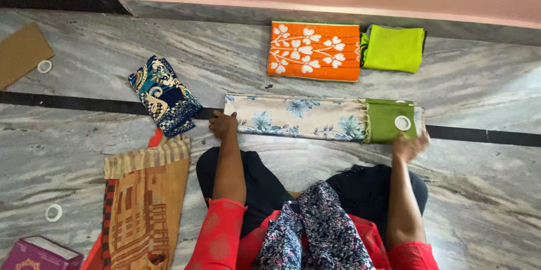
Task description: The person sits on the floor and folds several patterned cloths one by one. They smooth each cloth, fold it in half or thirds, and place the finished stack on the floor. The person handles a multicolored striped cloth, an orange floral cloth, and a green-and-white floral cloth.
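A long folded cloth (298, 117), cream with blue flowers and a green end panel, lies on the marble floor in front of my knees. A white tape ring (402, 123) rests on the green end. My left hand (223, 124) presses down on the cloth's left end, fingers curled. Grasping the lower right corner of the green end is my right hand (409, 147). I sit cross-legged in red sleeves and dark trousers.
A folded orange cloth with white flowers (314, 51) and a lime green one (393, 48) lie by the wall. A blue patterned cloth (164, 95) sits at left, a brown striped cloth (143, 202) at lower left, with tape rings (53, 212) and cardboard (21, 53) nearby.
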